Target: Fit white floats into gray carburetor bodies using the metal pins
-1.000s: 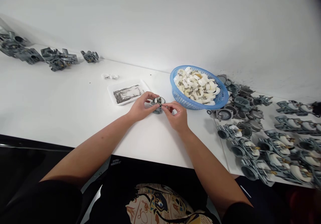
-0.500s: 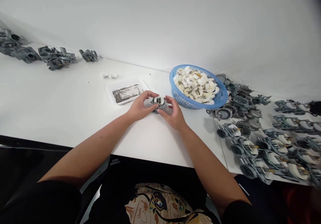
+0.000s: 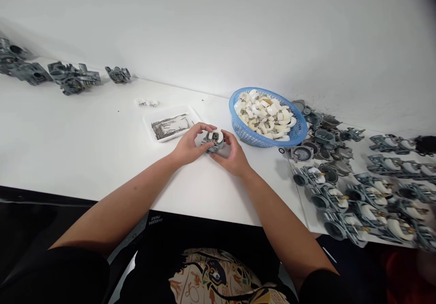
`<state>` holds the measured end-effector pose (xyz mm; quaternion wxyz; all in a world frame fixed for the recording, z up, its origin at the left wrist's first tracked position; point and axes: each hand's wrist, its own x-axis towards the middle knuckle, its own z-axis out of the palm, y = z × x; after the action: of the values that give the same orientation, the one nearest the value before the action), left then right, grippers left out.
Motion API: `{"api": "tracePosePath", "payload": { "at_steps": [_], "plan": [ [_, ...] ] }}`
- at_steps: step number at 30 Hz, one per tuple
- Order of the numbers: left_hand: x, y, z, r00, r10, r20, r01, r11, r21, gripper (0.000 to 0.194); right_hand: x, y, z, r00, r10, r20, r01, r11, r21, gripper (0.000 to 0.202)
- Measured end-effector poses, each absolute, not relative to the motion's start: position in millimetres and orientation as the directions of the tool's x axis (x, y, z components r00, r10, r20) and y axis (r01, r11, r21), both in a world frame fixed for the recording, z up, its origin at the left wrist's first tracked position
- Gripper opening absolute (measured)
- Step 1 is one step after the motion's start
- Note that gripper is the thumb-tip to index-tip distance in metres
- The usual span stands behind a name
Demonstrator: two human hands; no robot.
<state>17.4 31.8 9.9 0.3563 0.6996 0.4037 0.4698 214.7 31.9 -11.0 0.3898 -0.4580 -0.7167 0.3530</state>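
Observation:
Between my hands a grey metal carburetor body (image 3: 215, 147) rests on the white table, with a white plastic float (image 3: 215, 135) seated on its top. My left hand (image 3: 191, 146) curls round the left side, its thumb and forefinger closed on the part. On the other side my right hand (image 3: 233, 155) grips the body, fingertips against the float's right edge and thumb low at the front. The fingers cover part of the body. Just left of my left hand is a shallow white tray (image 3: 147, 127) of thin metal pins (image 3: 166, 129).
A blue plastic basket (image 3: 235, 121) heaped with white floats (image 3: 269, 113) stands to the right. Beyond it lie metal bowls (image 3: 302, 153) and rows of carburetors with floats (image 3: 371, 213). More carburetors (image 3: 73, 77) sit at back left, near two loose floats (image 3: 146, 102).
My right hand has closed in on the carburetor, its fingers now against the float and its thumb lower. The left hand keeps nearly the same hold.

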Motion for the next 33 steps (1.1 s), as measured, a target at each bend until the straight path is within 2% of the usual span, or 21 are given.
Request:
{"api": "tracePosePath", "payload": {
  "at_steps": [7, 11, 19, 25, 28, 33],
  "plan": [
    [18.5, 30.2, 8.7, 0.229, 0.897, 0.378, 0.26, -0.43, 0.864, 0.03, 215.0, 30.4, -7.8, -0.296, 0.917, 0.269, 0.394, 0.374, -0.84, 0.077],
    [19.0, 28.6, 9.9, 0.254, 0.912, 0.322, 0.285, -0.388, 0.876, 0.036, 216.9, 31.7, -7.1, -0.326, 0.89, 0.318, 0.423, 0.438, -0.793, 0.072],
    [19.5, 25.0, 13.0, 0.234, 0.939, 0.253, 0.335, -0.323, 0.885, 0.038, 217.8, 30.3, -5.1, -0.349, 0.876, 0.332, 0.446, 0.467, -0.764, 0.069],
    [19.4, 27.2, 10.9, 0.272, 0.929, 0.251, 0.236, -0.317, 0.919, 0.042, 218.4, 28.7, -6.3, -0.349, 0.868, 0.353, 0.442, 0.485, -0.755, 0.071],
    [19.3, 28.9, 9.3, 0.284, 0.936, 0.209, 0.161, -0.261, 0.952, 0.046, 218.1, 28.6, -5.6, -0.364, 0.857, 0.366, 0.413, 0.501, -0.761, 0.072],
    [23.0, 29.2, 7.0, 0.225, 0.952, 0.209, 0.121, -0.24, 0.963, 0.049, 219.1, 27.9, -2.6, -0.362, 0.886, 0.29, 0.437, 0.436, -0.786, 0.076]
  ]
}}
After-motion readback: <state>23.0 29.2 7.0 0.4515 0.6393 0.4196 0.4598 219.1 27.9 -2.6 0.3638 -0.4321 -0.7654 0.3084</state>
